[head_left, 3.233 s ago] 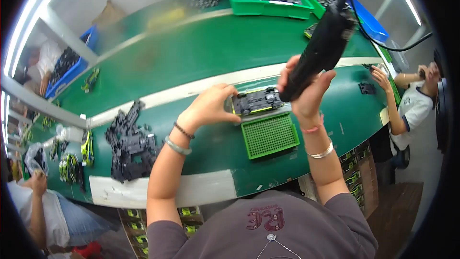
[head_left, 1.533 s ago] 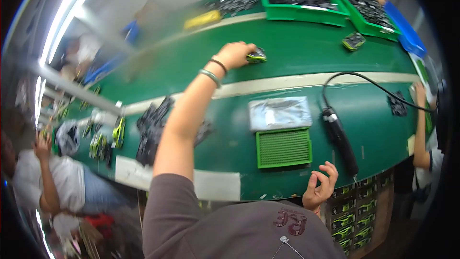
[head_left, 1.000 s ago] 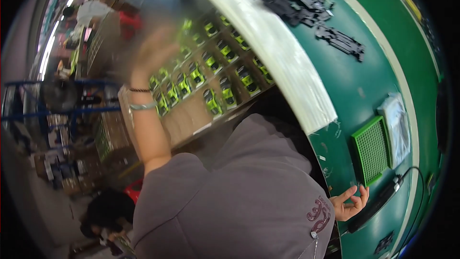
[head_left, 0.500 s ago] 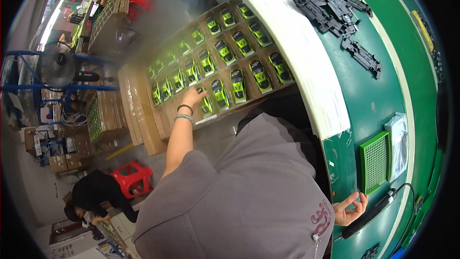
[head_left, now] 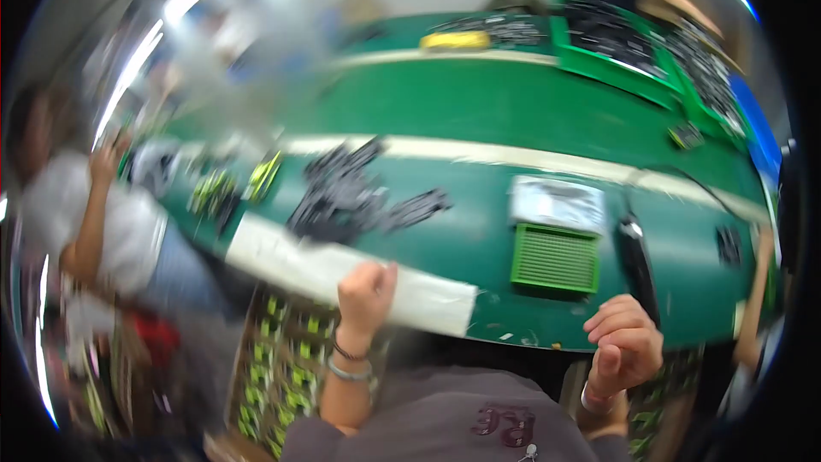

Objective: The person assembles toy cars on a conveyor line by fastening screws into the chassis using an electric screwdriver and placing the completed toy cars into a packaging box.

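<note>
My left hand, with a dark bracelet and a pale bangle at the wrist, is a closed fist above the white cloth strip on the table's near edge. No object shows in it. My right hand hovers by the near edge, fingers loosely curled and thumb apart, with nothing seen between them. Just beyond it lies a black electric screwdriver with a cord. Left of that sits a green grid tray, with a clear plastic-wrapped pack behind it. Black toy car chassis are piled beyond my left hand.
Yellow-green toy cars fill a cardboard box below the table at left; another box is at right. Green bins of dark parts stand at the far right. A co-worker in white stands at left; another person's arm is at right.
My view has swung from the box of cars at left to the green table. My left hand has left a car in the box and come over the table edge, now a fist.
</note>
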A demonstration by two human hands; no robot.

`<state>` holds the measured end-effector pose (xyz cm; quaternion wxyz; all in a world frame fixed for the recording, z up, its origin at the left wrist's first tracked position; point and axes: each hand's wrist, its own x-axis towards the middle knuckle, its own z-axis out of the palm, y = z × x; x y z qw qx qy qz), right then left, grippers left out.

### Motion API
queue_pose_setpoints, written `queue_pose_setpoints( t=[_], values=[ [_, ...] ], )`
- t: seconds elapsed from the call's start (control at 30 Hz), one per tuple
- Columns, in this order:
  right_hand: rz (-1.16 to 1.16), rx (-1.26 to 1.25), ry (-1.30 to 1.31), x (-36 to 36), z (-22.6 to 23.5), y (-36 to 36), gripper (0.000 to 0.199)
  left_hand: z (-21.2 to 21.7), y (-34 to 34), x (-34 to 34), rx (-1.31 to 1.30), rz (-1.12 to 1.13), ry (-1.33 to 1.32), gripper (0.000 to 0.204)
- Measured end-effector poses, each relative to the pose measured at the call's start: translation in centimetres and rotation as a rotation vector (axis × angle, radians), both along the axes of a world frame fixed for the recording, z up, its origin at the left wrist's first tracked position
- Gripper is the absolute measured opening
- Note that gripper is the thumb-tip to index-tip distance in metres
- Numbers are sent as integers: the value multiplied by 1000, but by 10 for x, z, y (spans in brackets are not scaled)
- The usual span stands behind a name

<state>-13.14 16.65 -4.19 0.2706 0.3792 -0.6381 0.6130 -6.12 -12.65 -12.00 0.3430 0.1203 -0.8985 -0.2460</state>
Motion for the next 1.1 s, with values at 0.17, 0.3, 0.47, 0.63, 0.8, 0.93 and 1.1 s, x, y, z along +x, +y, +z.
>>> queue_pose_setpoints(
  t=[0.17,0.3,0.47,0.63,0.8,0.93,1.1],
  values=[
    [347,82,210,23,115,55,26,-24,31,-40,-21,-196,-137,31],
    [290,107,205,40,113,62,24,-39,17,-39,24,-285,-164,32],
    [184,156,243,74,115,57,23,-37,20,-33,90,-330,-87,33],
    [147,196,288,83,115,36,23,-36,14,-26,114,-318,-123,30],
    [162,213,349,77,116,16,23,-35,11,-26,94,-341,-102,29],
    [168,250,389,76,118,2,23,-41,11,-28,160,-386,0,33],
    [159,275,441,74,126,-11,23,-39,12,-27,136,-380,8,33]
  ],
)
